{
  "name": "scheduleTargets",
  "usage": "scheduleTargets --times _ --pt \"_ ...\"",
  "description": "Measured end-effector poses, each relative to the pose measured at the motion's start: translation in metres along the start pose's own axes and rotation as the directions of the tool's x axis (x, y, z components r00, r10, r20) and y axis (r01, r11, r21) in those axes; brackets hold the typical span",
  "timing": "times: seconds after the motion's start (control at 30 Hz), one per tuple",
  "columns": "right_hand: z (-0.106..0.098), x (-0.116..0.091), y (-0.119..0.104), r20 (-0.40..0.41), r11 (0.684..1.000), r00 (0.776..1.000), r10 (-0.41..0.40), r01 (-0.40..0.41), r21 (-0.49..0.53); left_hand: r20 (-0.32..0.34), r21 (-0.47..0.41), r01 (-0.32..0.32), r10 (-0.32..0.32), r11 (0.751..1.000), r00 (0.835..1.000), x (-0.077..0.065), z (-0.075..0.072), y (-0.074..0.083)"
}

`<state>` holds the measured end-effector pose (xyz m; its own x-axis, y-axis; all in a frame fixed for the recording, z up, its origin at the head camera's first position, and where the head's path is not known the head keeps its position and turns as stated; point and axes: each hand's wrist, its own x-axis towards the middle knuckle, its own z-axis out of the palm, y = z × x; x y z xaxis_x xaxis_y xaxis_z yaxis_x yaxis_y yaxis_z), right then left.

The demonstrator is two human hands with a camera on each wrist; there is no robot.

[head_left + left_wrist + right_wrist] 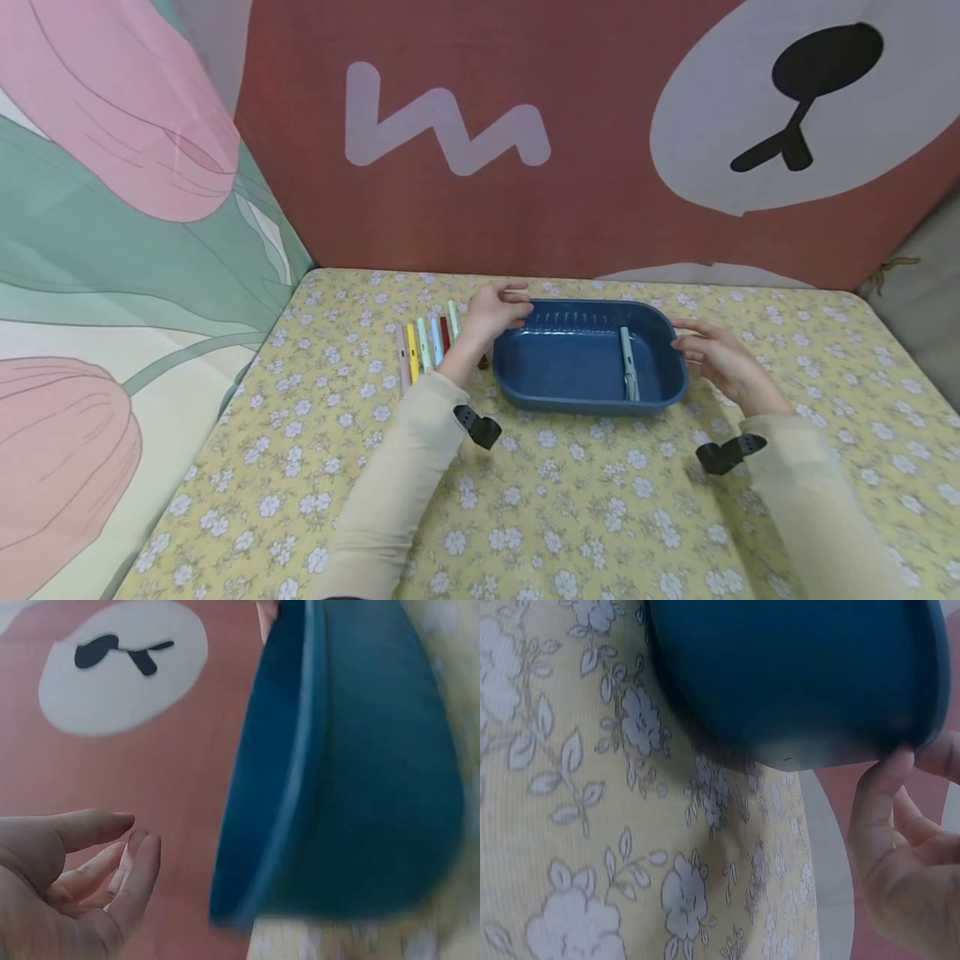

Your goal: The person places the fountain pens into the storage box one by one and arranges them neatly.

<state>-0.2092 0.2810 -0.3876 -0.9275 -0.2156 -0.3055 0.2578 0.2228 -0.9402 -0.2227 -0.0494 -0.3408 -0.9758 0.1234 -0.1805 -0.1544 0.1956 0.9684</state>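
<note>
Blue tray point(577, 407) runs off the top of both wrist views.

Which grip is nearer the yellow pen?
Left. The left grip is right of the yellow pen, past other pens; the right grip is at the right end of the tray.

Bin point(555, 406): we see dark blue, oblong, with rounded corners; open side up, long sides running left to right over the table point(570, 492).
Pen point(628, 362): we count 1 inside, pale green, flat, lying front to back near the right end.
</note>
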Motion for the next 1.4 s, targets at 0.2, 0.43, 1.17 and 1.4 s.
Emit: scheduleTargets --times 0.2,0.43,1.17,1.4 --pt "-0.004 -0.001 -0.001 0.001 1.000 1.000 0.010 -0.010 -0.011 -0.071 -0.030 0.043 -0.045 0.999 0.996 0.002 -0.031 -0.015" --pt "-0.007 -0.002 0.001 0.004 1.000 1.000 0.017 -0.017 0.005 -0.109 -0.003 0.097 -0.097 0.995 0.989 0.005 -0.051 -0.036" --pt "-0.012 -0.005 0.009 0.012 0.991 0.999 0.044 -0.045 0.129 -0.180 0.187 0.157 -0.124 0.970 0.976 0.013 -0.042 -0.063" --pt "-0.012 -0.006 0.009 0.018 0.989 0.999 0.044 -0.046 0.138 -0.197 0.231 0.159 -0.114 0.960 0.974 0.016 -0.040 -0.066"
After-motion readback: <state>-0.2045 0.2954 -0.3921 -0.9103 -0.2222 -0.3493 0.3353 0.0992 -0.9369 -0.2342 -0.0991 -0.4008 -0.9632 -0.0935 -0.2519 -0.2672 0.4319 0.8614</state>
